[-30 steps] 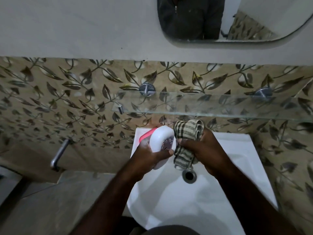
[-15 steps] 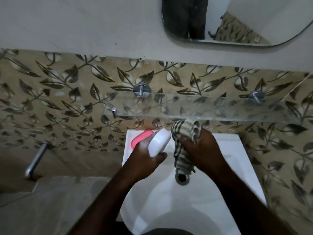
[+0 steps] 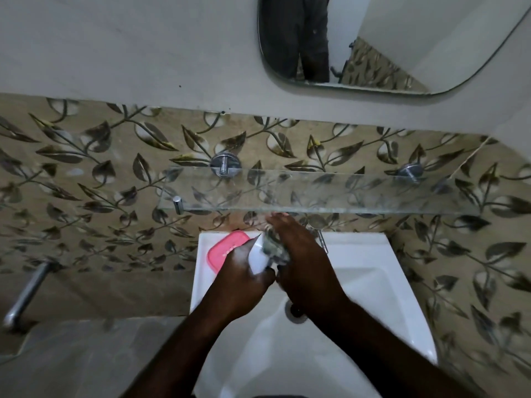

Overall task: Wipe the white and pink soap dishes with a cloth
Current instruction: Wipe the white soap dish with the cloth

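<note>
Forearms rose from 6 o'clock on my feed, crossing the white rectangular ceramic basin (image 3: 359, 248), whose round metal drain (image 3: 296, 317) peeked out just under the right wrist. I saw the left hand (image 3: 244, 282) with its fingers wrapped round the white oval plastic soap dish (image 3: 258, 261), holding it tilted on edge above the bowl. At 3 o'clock of that dish, the right hand (image 3: 304, 262) lay over the dark-and-pale striped cloth (image 3: 273, 247), clutching the bunched fabric against the dish's face. Blur kept me from reading each finger.

The pink rounded-rectangular plastic soap dish (image 3: 227, 248) lay on the basin's back rim at 11 o'clock of the left hand, partly hidden by the knuckles. A thin chrome tap (image 3: 321, 239) showed at 1 o'clock of the right hand. Farther off, a clear glass shelf (image 3: 344, 193) hung on round chrome brackets (image 3: 225, 165) against beige leaf-patterned tiles (image 3: 100, 173). A metal pipe (image 3: 26, 294) stuck out at 9 o'clock, and a rounded mirror (image 3: 431, 38) sat at 1 o'clock.
</note>
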`<state>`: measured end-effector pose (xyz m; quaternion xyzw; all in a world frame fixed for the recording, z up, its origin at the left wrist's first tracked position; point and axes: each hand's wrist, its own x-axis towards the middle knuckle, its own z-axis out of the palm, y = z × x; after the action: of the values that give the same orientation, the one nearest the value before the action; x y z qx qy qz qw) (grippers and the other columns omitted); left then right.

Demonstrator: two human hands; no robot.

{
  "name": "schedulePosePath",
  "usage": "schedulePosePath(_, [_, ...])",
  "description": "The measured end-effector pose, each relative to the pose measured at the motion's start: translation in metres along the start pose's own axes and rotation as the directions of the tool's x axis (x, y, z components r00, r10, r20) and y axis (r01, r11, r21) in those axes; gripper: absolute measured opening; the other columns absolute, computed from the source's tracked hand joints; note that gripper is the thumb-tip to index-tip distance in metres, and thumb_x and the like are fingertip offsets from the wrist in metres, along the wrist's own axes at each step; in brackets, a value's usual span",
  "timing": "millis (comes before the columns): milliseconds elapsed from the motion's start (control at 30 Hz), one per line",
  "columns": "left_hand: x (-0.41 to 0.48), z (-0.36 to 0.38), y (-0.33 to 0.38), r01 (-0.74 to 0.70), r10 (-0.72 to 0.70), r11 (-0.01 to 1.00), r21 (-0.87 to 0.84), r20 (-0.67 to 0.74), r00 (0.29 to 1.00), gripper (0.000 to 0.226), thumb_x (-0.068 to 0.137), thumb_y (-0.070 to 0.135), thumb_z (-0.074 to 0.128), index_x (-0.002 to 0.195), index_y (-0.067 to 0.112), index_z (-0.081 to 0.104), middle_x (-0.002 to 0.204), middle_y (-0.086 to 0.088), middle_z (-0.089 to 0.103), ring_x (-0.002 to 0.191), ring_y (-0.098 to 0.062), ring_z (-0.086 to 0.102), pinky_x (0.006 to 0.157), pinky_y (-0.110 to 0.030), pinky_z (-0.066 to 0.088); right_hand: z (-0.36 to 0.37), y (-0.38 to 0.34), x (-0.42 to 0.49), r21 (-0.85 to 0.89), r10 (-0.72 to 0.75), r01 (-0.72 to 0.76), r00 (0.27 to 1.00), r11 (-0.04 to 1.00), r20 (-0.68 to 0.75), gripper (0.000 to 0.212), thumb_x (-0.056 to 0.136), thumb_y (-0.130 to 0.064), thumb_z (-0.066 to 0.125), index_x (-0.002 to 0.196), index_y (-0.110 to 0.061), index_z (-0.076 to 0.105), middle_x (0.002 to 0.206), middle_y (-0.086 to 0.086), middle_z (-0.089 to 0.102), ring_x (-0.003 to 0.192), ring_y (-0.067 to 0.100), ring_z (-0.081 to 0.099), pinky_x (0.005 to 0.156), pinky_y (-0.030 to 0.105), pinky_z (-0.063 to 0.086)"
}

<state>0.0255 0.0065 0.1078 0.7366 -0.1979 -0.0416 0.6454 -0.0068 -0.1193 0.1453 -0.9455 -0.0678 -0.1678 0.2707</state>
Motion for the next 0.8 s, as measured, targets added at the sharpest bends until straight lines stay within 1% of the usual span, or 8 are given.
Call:
schedulePosePath(67, [-0.002,0.000,0.000,0.022,-0.022,1.000,-0.002,0.007,1.000,0.042,0.071,-0.002,0.066,0.103,0.025,0.066,0.095,0.003,0.073,0.088,-0.016,0.068,0.075,-0.027,0.055,0.002,-0.005,-0.005,-0.016,0.024,-0.024,0.999,1.000,-0.037,0.065,0.063,0.019,0.058,0.127,0.007,0.057,0.131,0.024,0.058,0.127,0.039,0.051,0.112,0.022,0.019])
schedulePosePath(133, [-0.004,-0.003,-0.001,-0.002,0.002,1.000,-0.016,0.024,1.000,0.029,0.076,0.000,0.065,0.095,0.021,0.064,0.088,0.006,0.071,0.084,-0.006,0.067,0.073,-0.026,0.054,0.008,-0.012,-0.015,-0.184,-0.150,0.148,0.989,0.972,0.003,0.066,0.058,0.013,0.058,0.123,0.002,0.060,0.127,0.021,0.062,0.127,0.035,0.047,0.116,0.024,0.016])
schedulePosePath(233, [-0.007,-0.008,0.000,-0.032,0.031,0.999,0.035,0.024,0.999,0.023,0.080,0.003,0.056,0.091,0.024,0.060,0.083,0.015,0.067,0.081,0.002,0.063,0.073,-0.024,0.051,0.009,-0.012,-0.020,-0.238,-0.323,0.347,0.937,0.907,0.134,0.061,0.066,0.004,0.042,0.123,-0.001,0.061,0.129,0.018,0.061,0.126,0.033,0.045,0.112,0.039,0.033])
schedulePosePath(433, [-0.004,-0.013,0.012,-0.093,0.086,0.990,0.102,0.076,0.993,0.034,0.070,-0.002,0.061,0.091,0.025,0.064,0.087,0.010,0.069,0.080,-0.002,0.062,0.072,-0.015,0.046,0.002,-0.011,0.001,0.056,0.036,-0.036,0.999,0.998,0.002,0.062,0.069,0.019,0.061,0.129,0.004,0.054,0.133,0.019,0.056,0.127,0.034,0.051,0.112,0.017,0.021])
schedulePosePath(533, [-0.006,-0.017,0.009,-0.069,0.061,0.992,0.108,0.074,0.995,0.035,0.076,-0.006,0.064,0.089,0.026,0.062,0.081,0.019,0.067,0.078,0.012,0.059,0.070,-0.007,0.043,0.007,-0.023,-0.011,-0.146,-0.172,0.170,0.985,0.975,0.001,0.066,0.065,0.014,0.045,0.130,0.003,0.053,0.133,0.021,0.057,0.128,0.038,0.049,0.113,0.036,0.031])
schedulePosePath(633, [-0.015,-0.016,0.008,-0.004,-0.005,0.990,0.139,0.060,0.998,0.046,0.077,-0.012,0.066,0.116,0.009,0.057,0.097,0.024,0.054,0.083,0.027,0.053,0.072,0.003,0.038,0.003,-0.022,-0.012,-0.248,-0.322,0.341,0.940,0.907,0.115,0.063,0.069,0.004,0.038,0.130,0.001,0.055,0.133,0.021,0.057,0.129,0.038,0.045,0.113,0.040,0.027])
schedulePosePath(700, [-0.015,-0.013,0.013,-0.066,0.064,0.989,0.133,0.014,0.998,0.038,0.074,-0.006,0.065,0.102,0.018,0.062,0.086,0.016,0.063,0.080,0.013,0.061,0.070,-0.003,0.041,-0.001,-0.012,-0.004,-0.099,-0.217,0.227,0.971,0.969,0.101,0.062,0.070,0.017,0.051,0.131,0.004,0.052,0.134,0.023,0.054,0.130,0.038,0.046,0.115,0.036,0.023])
schedulePosePath(800, [-0.009,-0.010,0.025,-0.086,0.090,0.987,0.135,-0.019,0.996,0.054,0.069,-0.003,0.063,0.104,0.038,0.062,0.092,0.016,0.069,0.086,0.004,0.062,0.076,-0.009,0.044,-0.009,-0.008,0.000,0.103,0.036,-0.044,0.996,0.994,0.084,0.070,0.072,0.021,0.059,0.138,0.004,0.044,0.140,0.021,0.048,0.133,0.033,0.044,0.112,0.038,0.030])
